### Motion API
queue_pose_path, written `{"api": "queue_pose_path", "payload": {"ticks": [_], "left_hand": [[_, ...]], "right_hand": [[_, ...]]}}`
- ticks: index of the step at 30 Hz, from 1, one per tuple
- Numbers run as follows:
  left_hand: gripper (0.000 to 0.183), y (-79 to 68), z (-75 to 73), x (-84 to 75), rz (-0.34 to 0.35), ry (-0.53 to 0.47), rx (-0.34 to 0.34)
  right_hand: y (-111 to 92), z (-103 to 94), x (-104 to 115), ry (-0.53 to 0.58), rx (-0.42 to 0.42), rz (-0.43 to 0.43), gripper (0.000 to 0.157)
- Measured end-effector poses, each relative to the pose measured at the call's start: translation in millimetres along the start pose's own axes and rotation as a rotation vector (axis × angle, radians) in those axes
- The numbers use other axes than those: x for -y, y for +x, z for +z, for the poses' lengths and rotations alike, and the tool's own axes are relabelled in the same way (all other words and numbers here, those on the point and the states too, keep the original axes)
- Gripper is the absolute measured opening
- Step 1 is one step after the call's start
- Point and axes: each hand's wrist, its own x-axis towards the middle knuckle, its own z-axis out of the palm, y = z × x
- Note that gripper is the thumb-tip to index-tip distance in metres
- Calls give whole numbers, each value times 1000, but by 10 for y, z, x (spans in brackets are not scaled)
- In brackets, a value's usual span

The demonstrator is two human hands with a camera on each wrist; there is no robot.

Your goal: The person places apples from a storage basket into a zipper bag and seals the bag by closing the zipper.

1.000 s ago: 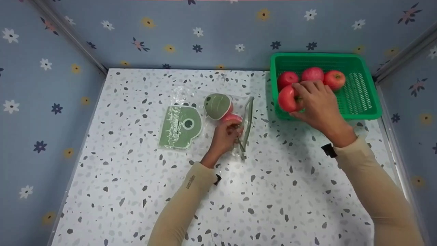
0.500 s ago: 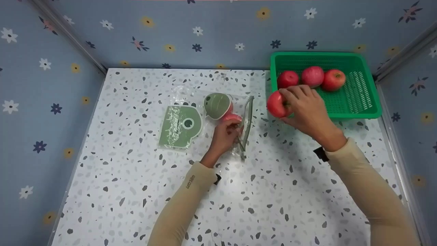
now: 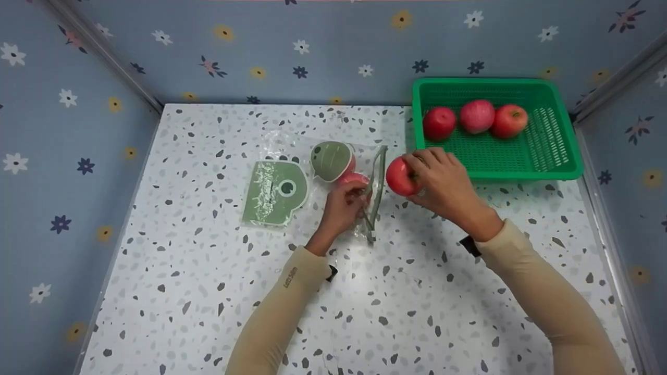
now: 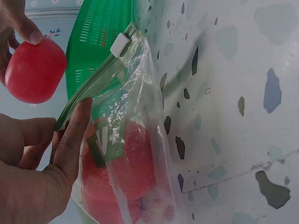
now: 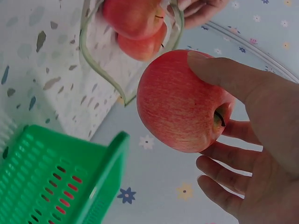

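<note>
A clear zip bag with a green dinosaur print (image 3: 284, 192) lies on the table, its green-edged mouth (image 3: 379, 182) facing right. My left hand (image 3: 344, 209) pinches the near edge of that mouth between thumb and fingers; the left wrist view shows the white slider (image 4: 120, 45) beyond the fingertips. Inside the bag are red apples (image 5: 135, 18), partly covered by the print and my hand. My right hand (image 3: 443, 182) grips another red apple (image 3: 402, 177) between thumb and fingers, just right of the bag mouth. In the right wrist view its stem end (image 5: 221, 116) faces the palm.
A green plastic basket (image 3: 521, 174) stands at the back right with three red apples (image 3: 477, 116) along its far side. Its left wall is close to my right hand. Flower-patterned panels (image 3: 333, 52) enclose the speckled table (image 3: 219, 312) at the back and sides.
My right hand has carried the apple left and towards me, out from over the basket to the bag mouth. The left hand keeps its hold on the bag edge.
</note>
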Motion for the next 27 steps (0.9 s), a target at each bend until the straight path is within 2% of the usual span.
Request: {"api": "queue_pose_path", "payload": {"ticks": [10, 17, 27], "left_hand": [[23, 1, 14, -12, -27, 19, -7], [22, -2, 15, -19, -43, 5, -11], [24, 12, 16, 0, -15, 31, -20]], "right_hand": [[-29, 231, 115, 8, 57, 7, 80], [-36, 411, 144, 16, 90, 28, 84], [-27, 568, 160, 31, 125, 45, 81]]}}
